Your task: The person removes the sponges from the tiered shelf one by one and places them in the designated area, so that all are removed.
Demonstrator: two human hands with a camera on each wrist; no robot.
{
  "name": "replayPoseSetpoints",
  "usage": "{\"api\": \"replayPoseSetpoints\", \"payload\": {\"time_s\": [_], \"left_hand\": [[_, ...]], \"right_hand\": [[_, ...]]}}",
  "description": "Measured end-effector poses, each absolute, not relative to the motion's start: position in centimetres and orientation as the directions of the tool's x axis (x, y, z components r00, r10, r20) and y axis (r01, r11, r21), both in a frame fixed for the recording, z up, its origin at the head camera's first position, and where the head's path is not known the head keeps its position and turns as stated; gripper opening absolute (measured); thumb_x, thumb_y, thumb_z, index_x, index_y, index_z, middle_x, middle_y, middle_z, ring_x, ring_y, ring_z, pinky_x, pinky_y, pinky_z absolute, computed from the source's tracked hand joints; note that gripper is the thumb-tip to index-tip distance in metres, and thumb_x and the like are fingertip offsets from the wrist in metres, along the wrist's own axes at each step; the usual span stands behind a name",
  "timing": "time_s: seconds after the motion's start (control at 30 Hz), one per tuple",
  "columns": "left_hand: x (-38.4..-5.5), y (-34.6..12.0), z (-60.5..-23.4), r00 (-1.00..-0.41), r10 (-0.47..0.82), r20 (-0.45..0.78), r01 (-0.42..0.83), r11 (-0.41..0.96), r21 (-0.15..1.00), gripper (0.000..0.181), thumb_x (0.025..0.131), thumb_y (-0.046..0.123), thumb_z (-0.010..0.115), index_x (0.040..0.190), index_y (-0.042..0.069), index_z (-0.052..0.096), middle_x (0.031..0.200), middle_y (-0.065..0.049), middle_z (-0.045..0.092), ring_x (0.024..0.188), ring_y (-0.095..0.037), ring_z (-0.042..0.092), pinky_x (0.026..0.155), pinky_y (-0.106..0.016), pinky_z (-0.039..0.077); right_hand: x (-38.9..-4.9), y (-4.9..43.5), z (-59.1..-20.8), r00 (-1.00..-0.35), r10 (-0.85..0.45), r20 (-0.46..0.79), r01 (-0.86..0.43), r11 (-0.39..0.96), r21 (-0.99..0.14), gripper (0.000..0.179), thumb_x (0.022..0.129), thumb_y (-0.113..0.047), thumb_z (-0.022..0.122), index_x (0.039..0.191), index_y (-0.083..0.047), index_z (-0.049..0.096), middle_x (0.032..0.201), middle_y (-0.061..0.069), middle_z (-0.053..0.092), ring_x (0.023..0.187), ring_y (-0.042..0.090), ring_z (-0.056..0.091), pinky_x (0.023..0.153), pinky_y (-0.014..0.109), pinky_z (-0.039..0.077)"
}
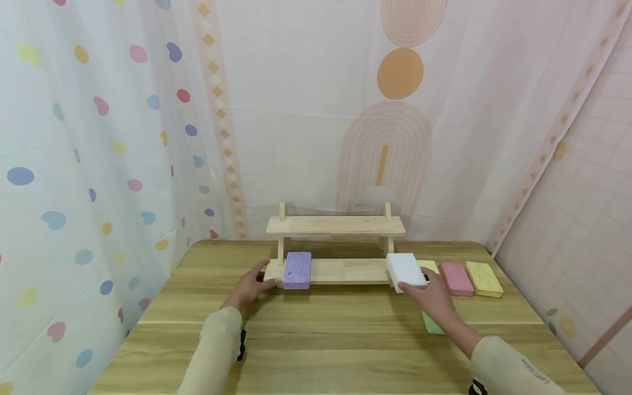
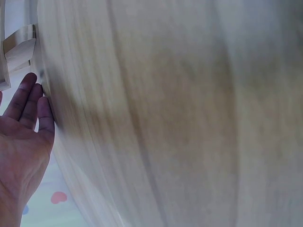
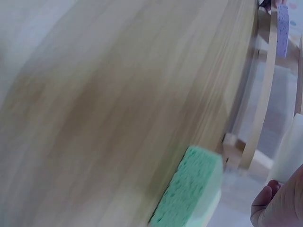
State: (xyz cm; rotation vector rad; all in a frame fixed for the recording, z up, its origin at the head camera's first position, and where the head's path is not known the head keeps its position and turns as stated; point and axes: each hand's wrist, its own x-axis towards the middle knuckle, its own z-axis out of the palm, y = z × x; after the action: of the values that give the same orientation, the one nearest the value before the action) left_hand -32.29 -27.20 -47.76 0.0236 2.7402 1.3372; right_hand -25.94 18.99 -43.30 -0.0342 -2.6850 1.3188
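My right hand (image 1: 434, 293) grips a white sponge block (image 1: 406, 269) between thumb and fingers, at the right end of the lower board of a wooden two-tier rack (image 1: 348, 271). A purple speckled sponge (image 1: 297, 270) lies on that board near its left end. Around the same left end spreads my left hand (image 1: 250, 286), thumb at the front edge; the left wrist view shows several of its fingers (image 2: 29, 101) nearly straight. Below my right hand is a green sponge (image 3: 189, 189), partly hidden by it in the head view.
A pink sponge (image 1: 456, 278) and a yellow sponge (image 1: 484, 278) lie side by side on the wood-grain table (image 1: 336, 340), right of the rack. Part of a pale yellow sponge (image 1: 428, 266) shows behind my right hand. Patterned curtains (image 1: 296, 109) hang behind the table.
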Motion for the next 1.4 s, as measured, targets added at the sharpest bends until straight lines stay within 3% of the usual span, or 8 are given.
{"api": "replayPoseSetpoints", "payload": {"time_s": [0.33, 0.73, 1.17, 1.4], "left_hand": [[-32.3, -27.2, -47.6, -0.996, 0.063, -0.071, -0.016, 0.622, 0.783, 0.087, 0.091, 0.048, 0.069, 0.157, 0.01, 0.025, 0.139, -0.03, 0.05, 0.125, -0.041, 0.049, 0.1, -0.057, 0.04], [-32.5, -27.3, -47.8, -0.995, 0.062, -0.076, -0.02, 0.625, 0.781, 0.088, 0.091, 0.048, 0.069, 0.157, 0.012, 0.025, 0.139, -0.03, 0.049, 0.125, -0.041, 0.049, 0.1, -0.056, 0.04], [-32.4, -27.3, -47.7, -0.995, 0.07, -0.073, -0.013, 0.631, 0.775, 0.087, 0.092, 0.047, 0.068, 0.157, 0.01, 0.025, 0.135, -0.03, 0.052, 0.12, -0.039, 0.052, 0.097, -0.054, 0.044], [-32.5, -27.2, -47.6, -0.995, 0.074, -0.064, -0.003, 0.631, 0.776, 0.085, 0.093, 0.045, 0.069, 0.157, 0.008, 0.026, 0.132, -0.027, 0.054, 0.117, -0.037, 0.054, 0.094, -0.051, 0.045]], "right_hand": [[-25.4, 22.2, -44.2, -0.991, 0.108, 0.082, 0.008, 0.653, -0.757, 0.094, 0.086, -0.051, 0.073, 0.145, 0.012, 0.035, 0.14, 0.035, 0.039, 0.116, 0.042, 0.049, 0.09, 0.053, 0.044], [-24.4, 25.1, -44.6, -0.987, 0.115, 0.11, -0.005, 0.669, -0.743, 0.092, 0.088, -0.051, 0.071, 0.143, 0.014, 0.036, 0.135, 0.034, 0.048, 0.115, 0.041, 0.052, 0.09, 0.052, 0.044], [-23.5, 28.4, -45.3, -0.989, 0.141, 0.048, 0.058, 0.665, -0.744, 0.105, 0.088, -0.053, 0.071, 0.151, 0.013, 0.019, 0.148, 0.04, 0.029, 0.132, 0.053, 0.035, 0.102, 0.062, 0.035], [-22.6, 29.5, -45.5, -0.99, 0.136, 0.046, 0.062, 0.692, -0.719, 0.096, 0.09, -0.05, 0.069, 0.145, 0.018, 0.028, 0.138, 0.04, 0.043, 0.119, 0.045, 0.048, 0.093, 0.055, 0.042]]}}
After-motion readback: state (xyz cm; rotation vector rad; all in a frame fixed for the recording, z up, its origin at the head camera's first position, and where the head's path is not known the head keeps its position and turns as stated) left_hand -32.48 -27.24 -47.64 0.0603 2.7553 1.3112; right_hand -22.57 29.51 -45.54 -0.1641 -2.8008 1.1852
